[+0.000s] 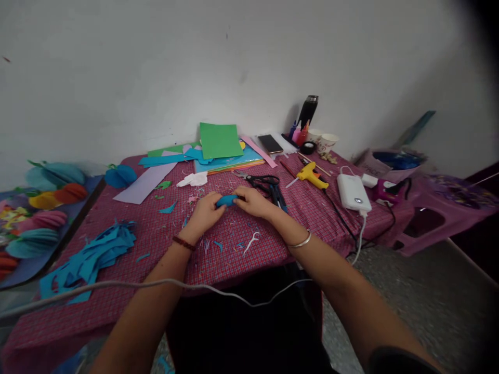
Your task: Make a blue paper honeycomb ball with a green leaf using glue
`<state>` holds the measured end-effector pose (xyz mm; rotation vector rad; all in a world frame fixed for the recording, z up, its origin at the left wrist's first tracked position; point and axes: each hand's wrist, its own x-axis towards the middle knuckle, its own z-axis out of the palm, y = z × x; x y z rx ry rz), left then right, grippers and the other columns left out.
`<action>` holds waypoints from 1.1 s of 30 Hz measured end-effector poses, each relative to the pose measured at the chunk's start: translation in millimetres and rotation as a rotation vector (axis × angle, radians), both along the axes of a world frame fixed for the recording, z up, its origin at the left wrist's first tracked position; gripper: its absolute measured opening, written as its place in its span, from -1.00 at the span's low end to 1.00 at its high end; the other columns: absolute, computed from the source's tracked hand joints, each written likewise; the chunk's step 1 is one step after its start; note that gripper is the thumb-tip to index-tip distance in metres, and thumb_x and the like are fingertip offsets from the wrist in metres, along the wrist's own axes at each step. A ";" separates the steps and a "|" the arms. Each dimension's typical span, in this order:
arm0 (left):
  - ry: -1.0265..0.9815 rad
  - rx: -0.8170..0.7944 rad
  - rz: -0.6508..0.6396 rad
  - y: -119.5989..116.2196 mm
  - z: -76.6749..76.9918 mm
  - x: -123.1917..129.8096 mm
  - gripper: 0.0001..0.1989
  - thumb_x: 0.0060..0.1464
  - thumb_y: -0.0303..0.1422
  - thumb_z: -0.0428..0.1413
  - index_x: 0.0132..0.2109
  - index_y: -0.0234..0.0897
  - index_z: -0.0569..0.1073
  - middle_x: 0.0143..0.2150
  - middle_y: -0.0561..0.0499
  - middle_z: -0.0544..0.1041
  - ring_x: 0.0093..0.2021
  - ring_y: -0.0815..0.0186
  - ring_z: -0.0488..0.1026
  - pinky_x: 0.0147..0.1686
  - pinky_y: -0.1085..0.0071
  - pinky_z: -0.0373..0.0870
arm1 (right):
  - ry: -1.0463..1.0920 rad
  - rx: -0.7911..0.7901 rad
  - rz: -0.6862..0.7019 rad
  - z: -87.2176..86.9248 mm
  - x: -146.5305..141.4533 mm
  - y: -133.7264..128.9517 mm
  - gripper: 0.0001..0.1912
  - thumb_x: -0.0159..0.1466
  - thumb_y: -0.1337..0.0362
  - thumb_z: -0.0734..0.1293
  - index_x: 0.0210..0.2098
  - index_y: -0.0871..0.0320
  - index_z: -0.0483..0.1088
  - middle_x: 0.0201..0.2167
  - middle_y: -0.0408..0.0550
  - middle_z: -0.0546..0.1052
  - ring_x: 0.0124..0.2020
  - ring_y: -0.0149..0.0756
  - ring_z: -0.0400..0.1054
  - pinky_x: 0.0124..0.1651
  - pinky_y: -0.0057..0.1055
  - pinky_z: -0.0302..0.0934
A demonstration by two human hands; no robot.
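Observation:
A small blue piece of paper, folded or rolled, is held between my two hands above the middle of the table. My left hand pinches its left end, and my right hand grips its right end. Just beyond my right hand lie black-handled scissors. A blue-handled tool rests to the right of that hand. Small paper scraps and a white floss pick lie on the cloth in front of my hands. The fingertips partly hide the blue paper.
A yellow glue gun and white power bank sit at right. Green paper and a phone lie at the back. Cut blue paper strips are piled at left. A white cable crosses over my forearms.

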<state>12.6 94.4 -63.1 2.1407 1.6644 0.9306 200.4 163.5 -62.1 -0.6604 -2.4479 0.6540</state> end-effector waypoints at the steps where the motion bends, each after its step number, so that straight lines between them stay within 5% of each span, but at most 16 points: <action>1: 0.014 0.008 0.008 0.6 -0.8 0.0 -0.94 0.01 -0.42 0.07 -0.41 -0.25 0.41 -0.38 0.03 0.39 -0.32 0.24 0.36 -0.27 0.31 0.32 | -0.005 0.002 -0.001 0.1 0.3 0.6 -0.89 0.24 0.47 0.24 -0.31 0.24 0.40 -0.33 -0.05 0.45 -0.26 -0.31 0.28 -0.14 -0.40 0.13; 5: 0.055 -0.007 0.004 3.7 -7.4 -4.3 -0.66 -0.04 -0.46 0.11 -0.06 -0.25 0.45 -0.14 -0.06 0.47 -0.11 0.15 0.43 -0.08 0.22 0.36 | -0.044 -0.013 0.005 -3.3 1.4 3.3 -0.81 0.16 0.51 0.30 -0.23 0.26 0.43 -0.28 -0.03 0.49 -0.24 -0.30 0.32 -0.12 -0.38 0.15; 10: 0.097 -0.032 0.041 -0.1 -8.3 -5.4 -0.25 -0.03 -0.49 0.12 0.32 -0.24 0.12 0.10 -0.17 0.40 0.00 0.12 0.44 -0.02 0.20 0.39 | -0.062 -0.017 -0.014 -4.0 1.7 1.9 -0.74 0.14 0.50 0.32 -0.15 0.27 0.41 -0.26 -0.04 0.50 -0.27 -0.32 0.33 -0.16 -0.40 0.15; 20: 0.248 -0.068 0.130 -15.6 5.1 20.5 -0.28 0.14 -0.22 0.10 0.37 -0.26 0.04 0.16 -0.30 0.32 0.04 -0.09 0.44 -0.06 0.12 0.38 | -0.101 0.031 -0.009 -1.7 -1.0 0.0 -0.85 0.17 0.47 0.34 -0.23 0.28 0.42 -0.26 0.01 0.46 -0.21 -0.27 0.30 -0.11 -0.36 0.16; 24: 0.205 -0.068 0.121 -10.0 3.2 11.7 -0.17 0.06 -0.30 0.16 0.39 -0.27 -0.04 0.18 -0.29 0.30 0.06 -0.02 0.44 0.01 0.14 0.38 | -0.108 0.044 -0.006 -1.4 -1.1 0.1 -0.83 0.19 0.46 0.34 -0.20 0.29 0.42 -0.25 0.02 0.45 -0.20 -0.27 0.30 -0.08 -0.37 0.16; 33: 0.111 -0.053 0.045 -8.5 0.4 12.7 -0.37 0.06 -0.39 0.11 0.29 -0.24 0.20 0.17 -0.22 0.34 0.11 0.01 0.39 0.07 0.10 0.33 | -0.105 0.055 -0.028 -4.9 -2.6 2.0 -0.87 0.18 0.45 0.35 -0.24 0.27 0.43 -0.28 -0.01 0.46 -0.24 -0.27 0.29 -0.12 -0.39 0.15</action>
